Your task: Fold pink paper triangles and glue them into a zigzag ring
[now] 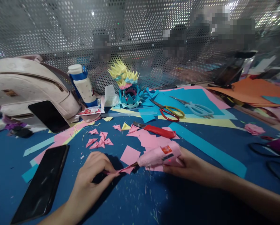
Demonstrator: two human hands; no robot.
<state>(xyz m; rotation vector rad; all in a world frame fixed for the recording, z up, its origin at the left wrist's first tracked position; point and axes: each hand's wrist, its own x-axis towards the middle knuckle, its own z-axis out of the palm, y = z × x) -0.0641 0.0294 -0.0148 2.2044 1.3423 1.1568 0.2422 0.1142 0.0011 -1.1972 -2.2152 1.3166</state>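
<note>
Pale backpack (27,82): cut off by the left edge, its front partly hidden by a propped dark slab (49,116). Black phone (42,184): flat on the table (4,168), screen dark. Your left hand (93,173): thumb and fingertips pinching a folded pink paper piece (128,169), its gripped end hidden. Small pink folded pieces (101,142): loose, just beyond that hand. Pink glue gun (159,155): nozzle at the piece's right end; contact indistinct. Your right hand (191,161): wrapped around the glue gun's handle, most fingers hidden. Purple item (279,147): cut off at the right edge, blurred.
</note>
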